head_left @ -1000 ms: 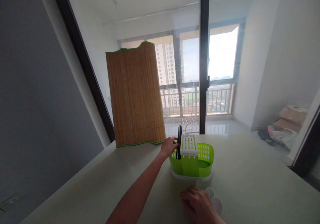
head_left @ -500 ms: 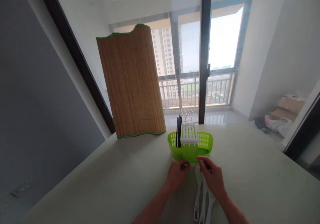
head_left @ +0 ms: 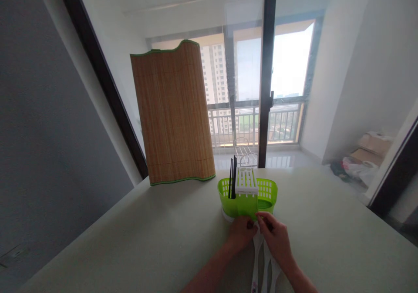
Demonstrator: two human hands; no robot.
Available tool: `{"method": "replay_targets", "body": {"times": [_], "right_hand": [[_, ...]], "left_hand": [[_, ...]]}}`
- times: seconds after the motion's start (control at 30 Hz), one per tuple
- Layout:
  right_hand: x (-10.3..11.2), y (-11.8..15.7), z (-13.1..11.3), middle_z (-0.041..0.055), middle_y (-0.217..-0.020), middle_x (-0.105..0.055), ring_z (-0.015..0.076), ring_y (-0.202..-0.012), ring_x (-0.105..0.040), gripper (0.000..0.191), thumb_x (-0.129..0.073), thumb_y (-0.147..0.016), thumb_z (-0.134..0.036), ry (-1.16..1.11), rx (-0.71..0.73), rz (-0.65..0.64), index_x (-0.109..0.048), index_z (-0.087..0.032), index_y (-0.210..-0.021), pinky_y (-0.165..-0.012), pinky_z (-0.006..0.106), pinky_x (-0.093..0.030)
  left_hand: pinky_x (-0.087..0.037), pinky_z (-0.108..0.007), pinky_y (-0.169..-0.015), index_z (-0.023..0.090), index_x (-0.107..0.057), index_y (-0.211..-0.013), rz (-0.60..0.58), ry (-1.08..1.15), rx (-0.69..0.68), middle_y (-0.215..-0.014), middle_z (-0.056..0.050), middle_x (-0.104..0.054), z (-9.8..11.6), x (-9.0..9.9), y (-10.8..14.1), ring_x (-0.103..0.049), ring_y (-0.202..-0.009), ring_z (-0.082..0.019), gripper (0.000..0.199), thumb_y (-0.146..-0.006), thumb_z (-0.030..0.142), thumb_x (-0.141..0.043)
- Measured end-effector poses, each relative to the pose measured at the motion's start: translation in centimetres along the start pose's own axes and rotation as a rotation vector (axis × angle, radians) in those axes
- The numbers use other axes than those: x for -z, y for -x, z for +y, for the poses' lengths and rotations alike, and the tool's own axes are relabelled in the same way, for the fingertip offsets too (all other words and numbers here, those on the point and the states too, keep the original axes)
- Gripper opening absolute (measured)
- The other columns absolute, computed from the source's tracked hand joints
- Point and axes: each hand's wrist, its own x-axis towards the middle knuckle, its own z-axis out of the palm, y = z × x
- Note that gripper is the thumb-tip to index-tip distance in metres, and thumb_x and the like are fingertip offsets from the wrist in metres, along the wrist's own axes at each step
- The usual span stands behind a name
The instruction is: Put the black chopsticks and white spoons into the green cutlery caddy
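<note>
Your right hand point(head_left: 277, 235) is bent at the front of the basket, thumb and fingertips drawn together; whether anything is pinched between them cannot be told. Your left hand point(head_left: 241, 233) is curled low at the basket's front, fingertips close to the right hand's; cannot tell if it grips anything.

Green basket point(head_left: 246, 207): upright on the table, just beyond both hands, its lower front partly covered by them. White base point(head_left: 227, 216) shows beneath its left end. White slotted rack point(head_left: 247, 183) sits at mid-basket, on the near side. Black chopsticks point(head_left: 232, 180) stand nearly upright just left of the rack. Open space of the basket, with perforated wall, to the right.

White utensils, three long-handled pieces, lie side by side toward you: the leftmost point(head_left: 256, 258) has its upper end between your hands; the other two point(head_left: 266, 264) run beneath or beside your right hand, upper ends hidden.

Further out: bamboo mat point(head_left: 173, 119), green-edged, stands on the pale table point(head_left: 130, 240), left of and behind the basket. Beyond the table: dark door frame point(head_left: 266, 79), railing point(head_left: 284, 125), cardboard boxes point(head_left: 375, 145) at far right.
</note>
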Motion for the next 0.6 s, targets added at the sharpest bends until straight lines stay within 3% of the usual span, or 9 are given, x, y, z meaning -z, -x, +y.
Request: {"method": "replay_targets", "body": {"times": [0.2,0.4,0.6], "right_hand": [[-0.1,0.1,-0.4,0.0012,-0.063,-0.064,0.0118,-0.049,-0.051,0.034,-0.049,-0.089,-0.044,0.037,0.013,-0.004,-0.07,-0.017,-0.087,-0.048,0.021,-0.039],[-0.5,0.6,-0.3,-0.0023,-0.055,-0.056,0.0113,-0.048,-0.047,0.032,-0.049,-0.09,-0.042,0.096,0.076,-0.029,-0.069,-0.018,-0.085,-0.047,0.021,-0.036],[-0.8,0.9,0.5,-0.0006,-0.06,-0.061,0.013,-0.05,-0.052,0.03,-0.047,-0.093,-0.041,0.156,0.144,-0.077,-0.068,-0.019,-0.089,-0.051,0.022,-0.04]], "left_hand": [[-0.037,-0.027,-0.057,0.022,-0.057,-0.072,0.165,-0.035,-0.069,-0.066,0.001,-0.061,0.1,5.1,1.8,-0.053,-0.061,-0.014,0.022,-0.086,0.039,-0.051],[-0.037,-0.022,-0.058,0.023,-0.059,-0.084,0.464,-0.171,-0.238,-0.064,0.004,-0.058,1.4,10.4,3.7,-0.05,-0.056,-0.01,0.026,-0.09,0.043,-0.045],[-0.039,-0.022,-0.059,0.02,-0.063,-0.089,0.807,-0.227,-0.33,-0.069,0.001,-0.06,4.2,15.2,1.4,-0.051,-0.058,-0.011,0.033,-0.092,0.046,-0.042]]}}
